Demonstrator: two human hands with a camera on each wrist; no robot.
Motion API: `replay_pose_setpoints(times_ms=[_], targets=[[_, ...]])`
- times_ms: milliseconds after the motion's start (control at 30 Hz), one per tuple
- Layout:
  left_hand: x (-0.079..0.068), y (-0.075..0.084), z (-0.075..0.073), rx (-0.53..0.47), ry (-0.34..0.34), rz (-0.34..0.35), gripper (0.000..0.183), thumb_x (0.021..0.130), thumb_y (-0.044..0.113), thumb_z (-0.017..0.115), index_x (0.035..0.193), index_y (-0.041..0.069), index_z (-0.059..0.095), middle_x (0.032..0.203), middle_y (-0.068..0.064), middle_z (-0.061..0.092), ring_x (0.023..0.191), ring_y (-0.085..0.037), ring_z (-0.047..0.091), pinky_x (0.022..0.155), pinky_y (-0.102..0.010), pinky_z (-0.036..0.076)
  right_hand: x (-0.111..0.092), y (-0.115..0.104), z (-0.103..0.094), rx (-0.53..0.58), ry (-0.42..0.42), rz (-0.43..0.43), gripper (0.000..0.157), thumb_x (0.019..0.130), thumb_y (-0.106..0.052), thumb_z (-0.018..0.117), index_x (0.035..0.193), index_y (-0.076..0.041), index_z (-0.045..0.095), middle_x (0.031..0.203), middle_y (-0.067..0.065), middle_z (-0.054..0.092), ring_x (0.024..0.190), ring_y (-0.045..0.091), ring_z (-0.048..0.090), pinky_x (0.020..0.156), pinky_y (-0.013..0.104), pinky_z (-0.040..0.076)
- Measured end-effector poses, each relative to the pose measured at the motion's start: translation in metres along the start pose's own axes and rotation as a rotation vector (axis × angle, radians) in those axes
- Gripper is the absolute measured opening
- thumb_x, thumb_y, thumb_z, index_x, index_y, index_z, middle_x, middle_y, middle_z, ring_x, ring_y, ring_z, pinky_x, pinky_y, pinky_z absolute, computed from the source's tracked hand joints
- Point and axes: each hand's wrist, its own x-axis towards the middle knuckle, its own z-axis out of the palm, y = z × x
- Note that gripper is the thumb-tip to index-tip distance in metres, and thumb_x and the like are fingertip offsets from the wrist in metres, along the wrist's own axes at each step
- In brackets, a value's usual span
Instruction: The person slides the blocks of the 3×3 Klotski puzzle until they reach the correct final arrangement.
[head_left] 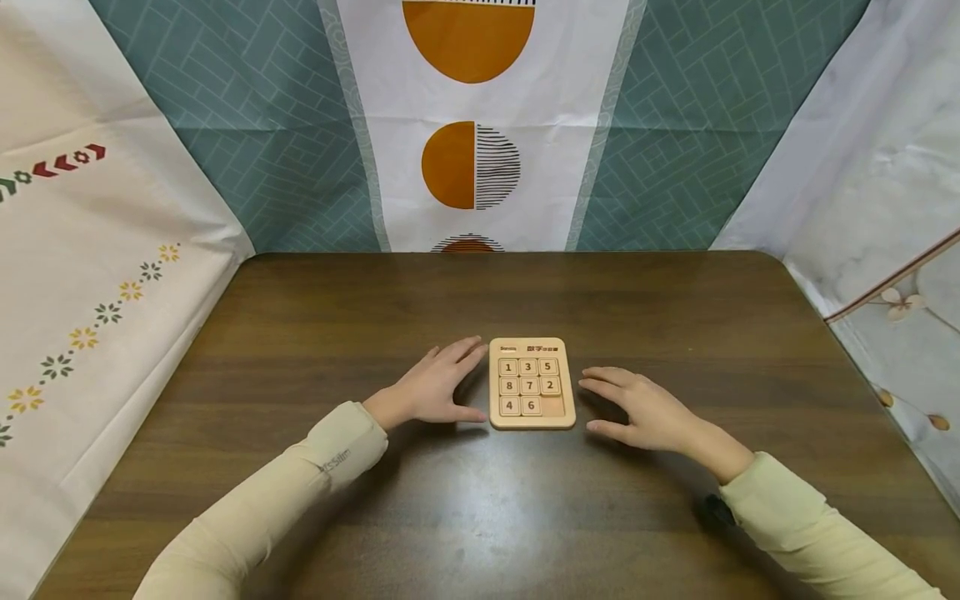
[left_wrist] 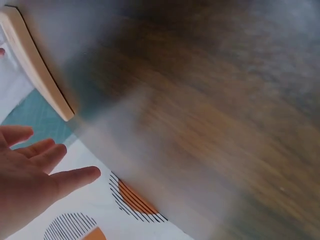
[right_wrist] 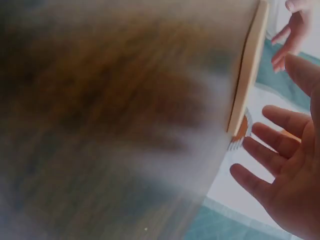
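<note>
A wooden number sliding puzzle (head_left: 532, 423) lies flat on the table between the two hands. Its numbered tiles (head_left: 529, 386) sit in rows, and a bare slot (head_left: 552, 406) shows at the lower right corner. My left hand (head_left: 438, 388) is just left of the board, fingers extended and thumb spread, with a small gap to the edge. On the other side, my right hand (head_left: 643, 410) is likewise spread and holds nothing. Both wrist views show the board's side edge (left_wrist: 40, 67) near relaxed, unclenched fingers; tile faces are hidden there.
The brown wooden table (head_left: 480, 517) reflects light in front of the board. Behind it hangs a teal and white patterned cloth (head_left: 300, 125). White cloths border the left (head_left: 112, 225) and right sides. A small dark object (head_left: 718, 509) lies beneath the right cuff.
</note>
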Motion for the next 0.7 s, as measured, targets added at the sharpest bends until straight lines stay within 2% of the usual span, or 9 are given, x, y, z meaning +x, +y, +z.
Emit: replay_pose_setpoints(times_ms=[167, 367, 500, 700], targets=[[0.008, 0.003, 0.003, 0.017, -0.078, 0.003, 0.103, 0.073, 0.066, 0.058, 0.145, 0.004, 0.017, 0.151, -0.014, 0.01, 0.137, -0.024, 0.014, 0.099, -0.061, 0.021, -0.001, -0.004, 0.002, -0.027, -0.045, -0.078, 0.066, 0.08, -0.041, 0.067, 0.131, -0.003, 0.049, 0.136, 0.014, 0.043, 0.124, 0.03, 0.041, 0.094, 0.052, 0.035], [0.015, 0.007, 0.007, 0.015, -0.158, -0.007, 0.106, 0.073, 0.069, 0.054, 0.146, 0.006, 0.011, 0.152, -0.011, 0.003, 0.138, -0.022, 0.007, 0.101, -0.06, 0.015, 0.001, -0.011, 0.005, -0.044, -0.08, -0.136, 0.069, 0.081, -0.042, 0.065, 0.133, -0.002, 0.046, 0.138, 0.014, 0.042, 0.126, 0.029, 0.038, 0.094, 0.056, 0.032], [0.019, 0.01, 0.008, 0.011, -0.188, -0.014, 0.105, 0.075, 0.069, 0.053, 0.147, 0.006, 0.01, 0.152, -0.01, 0.002, 0.138, -0.021, 0.006, 0.102, -0.06, 0.013, 0.005, -0.015, 0.006, -0.049, -0.107, -0.134, 0.069, 0.082, -0.042, 0.063, 0.134, -0.001, 0.044, 0.139, 0.013, 0.04, 0.127, 0.029, 0.037, 0.095, 0.057, 0.031], [0.021, 0.012, 0.007, 0.035, -0.207, -0.02, 0.102, 0.075, 0.068, 0.054, 0.145, 0.004, 0.015, 0.152, -0.01, 0.004, 0.138, -0.021, 0.007, 0.102, -0.06, 0.015, 0.011, -0.017, 0.006, -0.071, -0.158, -0.115, 0.068, 0.086, -0.045, 0.058, 0.136, -0.001, 0.042, 0.142, 0.013, 0.036, 0.13, 0.028, 0.033, 0.097, 0.057, 0.028]])
